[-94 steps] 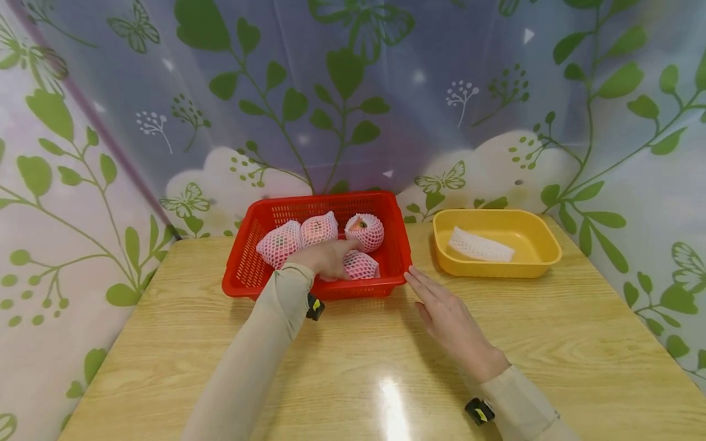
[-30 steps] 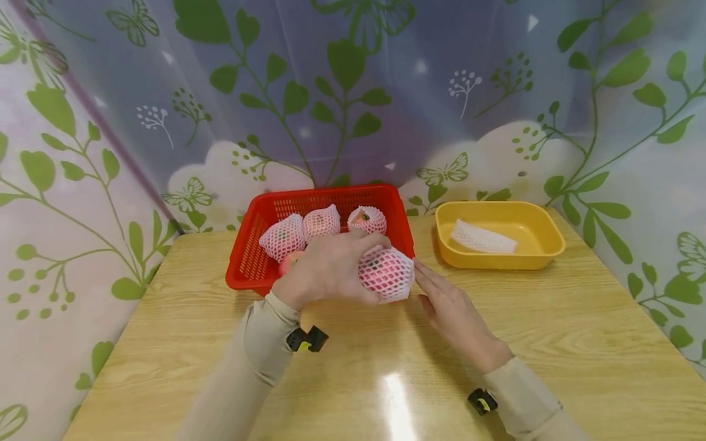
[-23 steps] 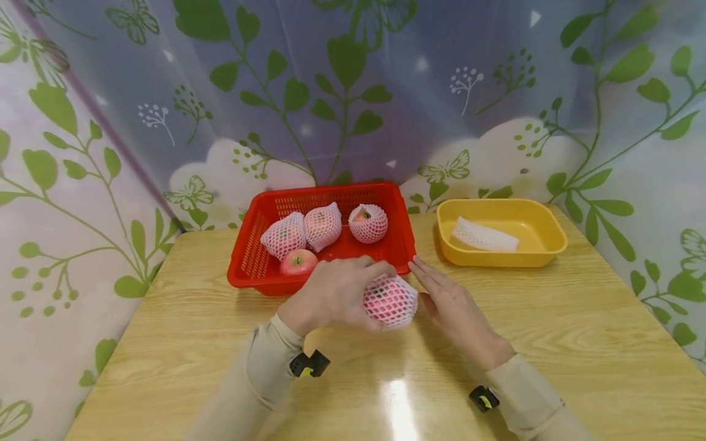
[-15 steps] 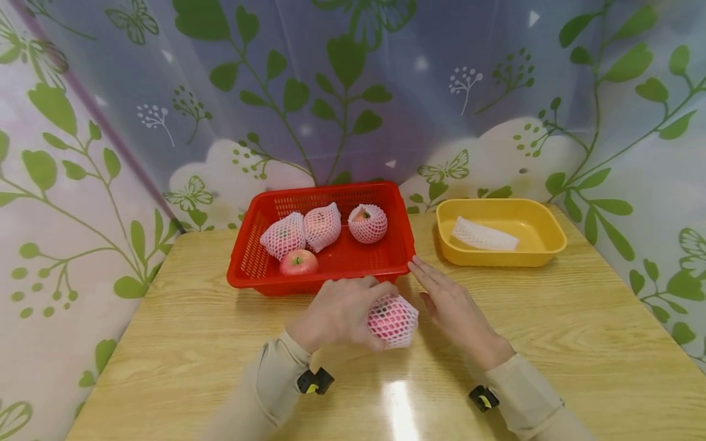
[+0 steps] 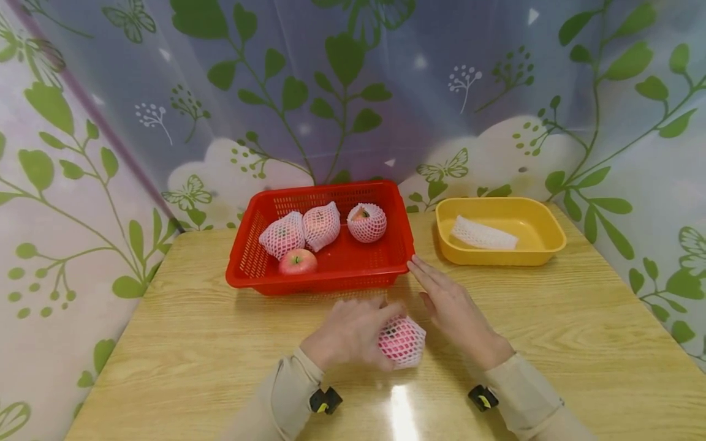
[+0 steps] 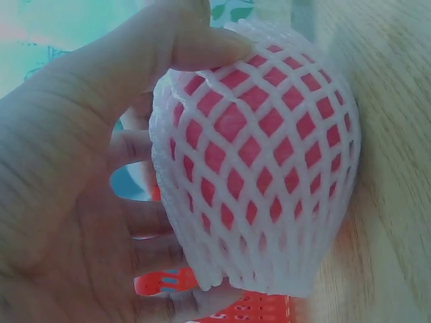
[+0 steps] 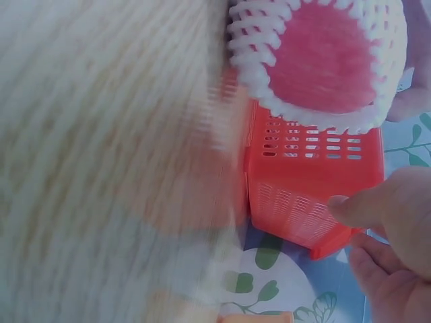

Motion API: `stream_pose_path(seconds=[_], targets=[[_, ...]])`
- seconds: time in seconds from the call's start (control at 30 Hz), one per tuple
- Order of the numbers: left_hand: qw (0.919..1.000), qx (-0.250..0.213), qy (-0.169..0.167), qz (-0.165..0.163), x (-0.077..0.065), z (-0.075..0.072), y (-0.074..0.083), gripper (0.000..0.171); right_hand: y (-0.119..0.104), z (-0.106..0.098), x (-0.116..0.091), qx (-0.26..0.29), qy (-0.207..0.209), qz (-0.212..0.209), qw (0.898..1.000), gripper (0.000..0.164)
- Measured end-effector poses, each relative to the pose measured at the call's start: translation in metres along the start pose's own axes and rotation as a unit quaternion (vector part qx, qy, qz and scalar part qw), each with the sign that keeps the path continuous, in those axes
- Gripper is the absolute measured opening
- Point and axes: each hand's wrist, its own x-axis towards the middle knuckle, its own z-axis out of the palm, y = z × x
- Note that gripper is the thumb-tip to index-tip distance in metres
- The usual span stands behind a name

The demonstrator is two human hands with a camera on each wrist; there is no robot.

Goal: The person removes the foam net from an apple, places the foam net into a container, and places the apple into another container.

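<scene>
My left hand [image 5: 353, 334] grips an apple [image 5: 401, 343] wrapped in a pink-and-white foam net, low over the table in front of the red basket [image 5: 320, 283]. In the left wrist view, the thumb lies across the netted apple [image 6: 262, 141] while the other fingers reach behind it. The net's open end faces the right wrist view, baring red apple skin [image 7: 323, 60]. My right hand [image 5: 455, 312] has straight fingers, with fingertips right at the basket's front right corner. Inside the basket are a bare apple [image 5: 298, 261] and several netted fruits [image 5: 366, 222].
Right of the basket stands a yellow tub [image 5: 502, 256] holding a flattened white foam net [image 5: 484, 234]. Both containers sit at the back of the wooden table [image 5: 193, 361], before a patterned cloth backdrop [image 5: 353, 122].
My left hand has lifted the netted apple out of the basket and brought it toward me, low over the table. The bare apple has come into view. My right hand stays by the basket corner.
</scene>
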Motion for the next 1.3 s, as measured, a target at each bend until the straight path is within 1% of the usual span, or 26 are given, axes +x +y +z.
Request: stream_pose_path(seconds=[0.07,0.17,0.3,0.4,0.47,0.53,0.63,0.7,0.8,0.87,1.07,1.13,1.23,1.3], targets=[[1.0,0.001,0.003,-0.002,0.0,0.002,0.0,0.081,-0.001,0.0,0.0,0.002,0.0,0.0,1.0,0.069],[1.0,0.007,0.007,0.0,-0.001,0.002,0.0,0.08,-0.001,0.001,-0.001,0.01,0.013,-0.007,1.0,0.066],[0.9999,0.01,0.008,0.002,-0.002,0.001,0.001,0.078,-0.003,0.003,-0.009,0.049,0.039,-0.011,0.998,0.056],[0.9999,0.008,0.011,0.001,-0.003,0.001,0.001,0.078,-0.008,0.003,-0.019,0.104,0.016,0.013,0.994,0.053],[0.9998,0.01,0.016,0.0,-0.004,0.001,0.001,0.079,-0.012,0.003,-0.026,0.141,-0.01,0.032,0.989,0.056],[0.9997,0.016,0.021,-0.001,-0.005,0.002,0.001,0.083,-0.017,0.005,-0.032,0.168,-0.041,0.05,0.984,0.064],[0.9994,0.02,0.028,-0.005,-0.005,0.002,0.001,0.09,-0.023,0.009,-0.036,0.195,-0.072,0.065,0.976,0.08],[0.9993,0.014,0.033,-0.007,-0.005,0.003,0.001,0.094,-0.025,0.011,-0.037,0.213,-0.09,0.082,0.969,0.091],[0.9995,-0.005,0.03,-0.007,-0.007,0.003,0.0,0.093,-0.027,0.014,-0.038,0.236,-0.109,0.108,0.96,0.102],[0.9996,-0.017,0.021,-0.008,-0.008,0.002,-0.001,0.094,-0.028,0.015,-0.038,0.245,-0.12,0.117,0.955,0.104],[0.9989,-0.039,-0.02,-0.015,-0.012,-0.003,-0.004,0.099,-0.029,0.017,-0.039,0.27,-0.139,0.1,0.948,0.095],[0.9987,-0.041,-0.027,-0.017,-0.012,-0.003,-0.005,0.1,-0.03,0.018,-0.039,0.265,-0.146,0.097,0.948,0.098],[0.9985,-0.041,-0.031,-0.018,-0.012,-0.003,-0.007,0.101,-0.031,0.02,-0.038,0.257,-0.155,0.104,0.948,0.108],[0.9984,-0.043,-0.03,-0.02,-0.013,-0.002,-0.008,0.1,-0.032,0.022,-0.038,0.258,-0.152,0.108,0.948,0.111]])
